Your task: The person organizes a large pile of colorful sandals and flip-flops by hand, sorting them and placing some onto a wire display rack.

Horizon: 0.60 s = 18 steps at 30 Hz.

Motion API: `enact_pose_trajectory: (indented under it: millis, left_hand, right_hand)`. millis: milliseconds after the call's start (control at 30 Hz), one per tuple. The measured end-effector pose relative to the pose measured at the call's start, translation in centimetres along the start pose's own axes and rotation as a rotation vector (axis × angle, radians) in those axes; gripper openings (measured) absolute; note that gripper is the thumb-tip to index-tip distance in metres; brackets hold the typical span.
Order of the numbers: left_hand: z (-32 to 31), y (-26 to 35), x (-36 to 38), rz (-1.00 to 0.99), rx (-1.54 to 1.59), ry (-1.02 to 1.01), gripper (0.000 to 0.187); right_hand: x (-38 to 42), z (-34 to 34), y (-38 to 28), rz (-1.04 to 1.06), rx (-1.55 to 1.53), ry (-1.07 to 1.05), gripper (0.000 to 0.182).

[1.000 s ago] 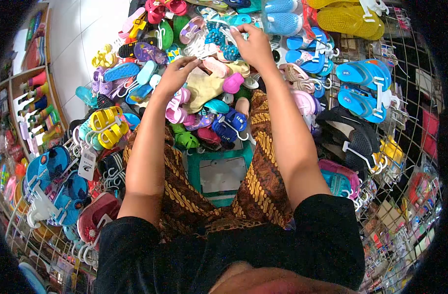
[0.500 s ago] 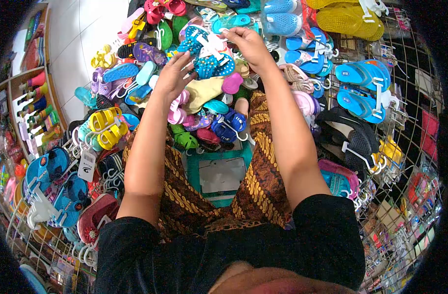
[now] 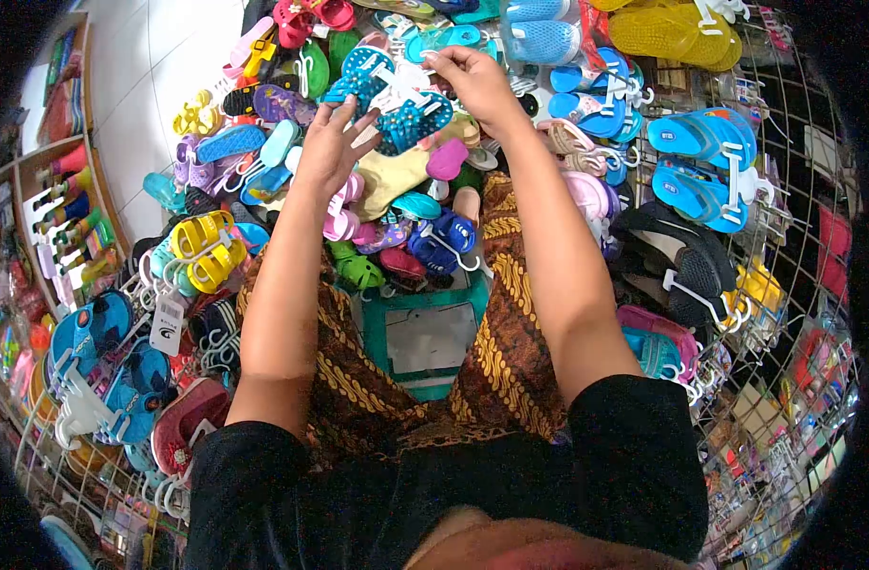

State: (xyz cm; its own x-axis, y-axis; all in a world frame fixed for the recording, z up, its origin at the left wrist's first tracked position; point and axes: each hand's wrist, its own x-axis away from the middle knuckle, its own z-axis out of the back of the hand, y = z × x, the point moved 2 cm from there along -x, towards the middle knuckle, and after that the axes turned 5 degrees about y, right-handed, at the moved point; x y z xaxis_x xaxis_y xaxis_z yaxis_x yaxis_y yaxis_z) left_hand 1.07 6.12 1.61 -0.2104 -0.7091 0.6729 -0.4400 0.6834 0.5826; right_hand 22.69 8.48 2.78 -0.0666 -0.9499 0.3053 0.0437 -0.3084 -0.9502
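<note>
A pair of blue sandals (image 3: pixel 414 123) with pale dots hangs from a white plastic hanger (image 3: pixel 403 87) above the pile. My right hand (image 3: pixel 474 90) is closed, thumb and finger pinching the hanger's upper end. On the other side, my left hand (image 3: pixel 330 152) is open with its fingers spread, the fingertips at the edge of the sandals. Below the pair lie a cream-coloured sole (image 3: pixel 392 180) and a magenta piece (image 3: pixel 447 161). Nearer my lap are dark blue sandals (image 3: pixel 444 240) and green clogs (image 3: pixel 356 266).
Children's footwear is heaped in front of me, with yellow sandals (image 3: pixel 208 252) at the left. Wire racks hold blue flip-flops (image 3: pixel 702 195) on the right and blue sandals (image 3: pixel 93 323) on the left. A green-framed stool or box (image 3: pixel 425 385) sits between my legs. White floor tiles (image 3: pixel 121 123) show beyond.
The dotted blue sandals have shifted and turned slightly, up and to the left. My right hand moved a little left with the hanger; my left hand stays beside them, fingers spread.
</note>
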Motion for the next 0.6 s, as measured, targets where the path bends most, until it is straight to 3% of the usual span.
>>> enact_pose_trajectory:
  millis: [100,200,433,533,600]
  left_hand:
    - [-0.2,-0.1,0.1,0.019,0.003,0.015,0.030]
    - [0.0,-0.4,-0.2,0.016,0.038,-0.009,0.030]
    - [0.7,-0.7,-0.7,0.032,-0.027,0.058,0.043]
    - [1.2,-0.8,-0.8,0.036,-0.161,0.174,0.050]
    - [1.4,-0.7,-0.7,0.090,-0.245,0.283,0.049]
  right_hand:
    - [0.2,-0.1,0.1,0.102,0.363,0.066,0.025]
    - [0.6,-0.5,0.1,0.137,0.476,0.030,0.028]
    - [0.7,-0.4,-0.5,0.021,0.475,-0.043,0.034]
    - [0.7,-0.7,-0.3,0.362,0.619,0.024,0.034]
    - [1.0,-1.1,0.3,0.347,0.705,0.059,0.029]
